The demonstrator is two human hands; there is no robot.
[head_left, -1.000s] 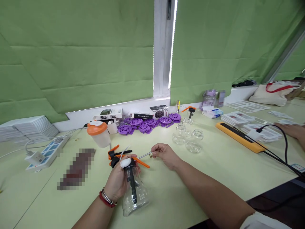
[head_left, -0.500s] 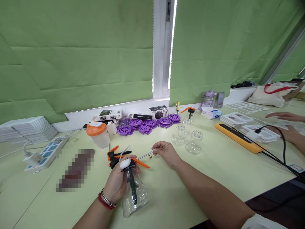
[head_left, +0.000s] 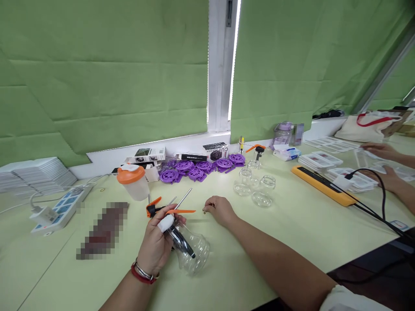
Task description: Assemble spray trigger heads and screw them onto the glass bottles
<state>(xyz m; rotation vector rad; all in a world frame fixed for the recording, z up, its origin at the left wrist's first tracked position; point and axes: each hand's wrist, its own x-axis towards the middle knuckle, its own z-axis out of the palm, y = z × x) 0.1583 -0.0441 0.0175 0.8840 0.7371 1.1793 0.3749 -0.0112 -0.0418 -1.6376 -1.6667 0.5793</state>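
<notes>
My left hand (head_left: 153, 245) is wrapped round the neck of a clear spray bottle (head_left: 198, 254), which it holds tilted above the table. A black pump tube (head_left: 183, 242) shows inside the bottle. From its head stick out an orange lever (head_left: 186, 211) and a thin metal tube (head_left: 184, 198); something white (head_left: 166, 223) sits by my thumb. To the right, my right hand (head_left: 223, 211) has its fingertips down at the tabletop, pinched on a tiny brass-coloured nozzle piece (head_left: 204, 212). Behind my left hand lie other orange-and-black spray heads (head_left: 151, 210), partly hidden.
Several clear bottles (head_left: 262, 198) stand or lie past my right hand. Purple wheel-shaped holders (head_left: 196, 174) line the wall. A shaker cup (head_left: 138, 189) and a power strip (head_left: 65, 209) are at left. At right are a yellow power strip (head_left: 324, 186) and a co-worker's hands (head_left: 391, 177).
My right hand has left the metal tube's tip and dropped to the small brass pieces on the table. The spray bottle has tilted, its base swinging right and up.
</notes>
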